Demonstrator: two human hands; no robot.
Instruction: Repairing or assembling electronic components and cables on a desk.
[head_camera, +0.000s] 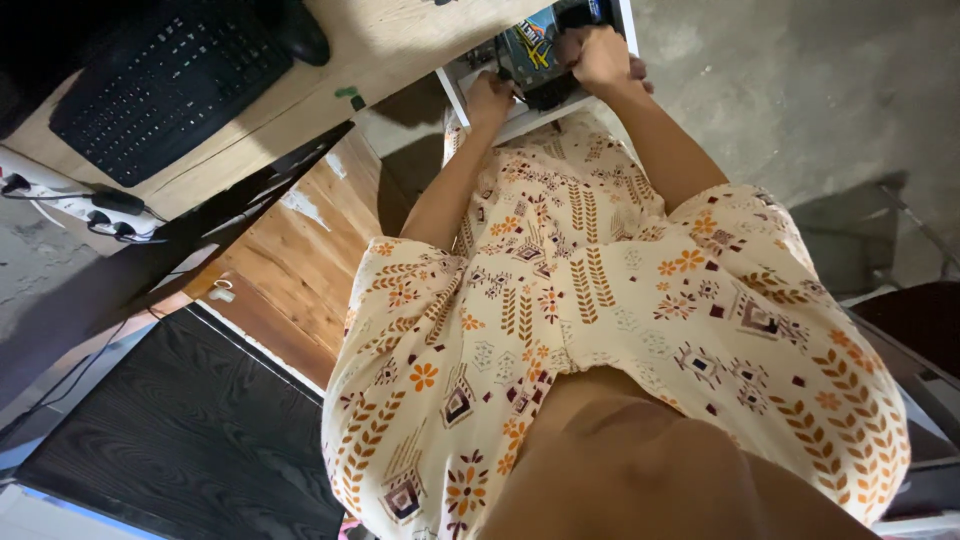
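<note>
Both my arms reach forward over my cream patterned dress (600, 300) into an open white case (450, 90) at the desk's edge. Inside lie dark computer parts and a blue-printed board (530, 45). My right hand (600, 55) is closed in a fist around a dark part (545, 92) in the case. My left hand (490, 100) has its fingers curled against the contents by the case's near rim. What it holds, if anything, is hidden.
A black keyboard (165, 80) and black mouse (300, 35) lie on the light wooden desk (380, 45). A white power strip (60, 195) with plugs sits at the left. A dark wood-grain panel (180, 430) lies below, with concrete floor (800, 90) and a dark chair (920, 320) at the right.
</note>
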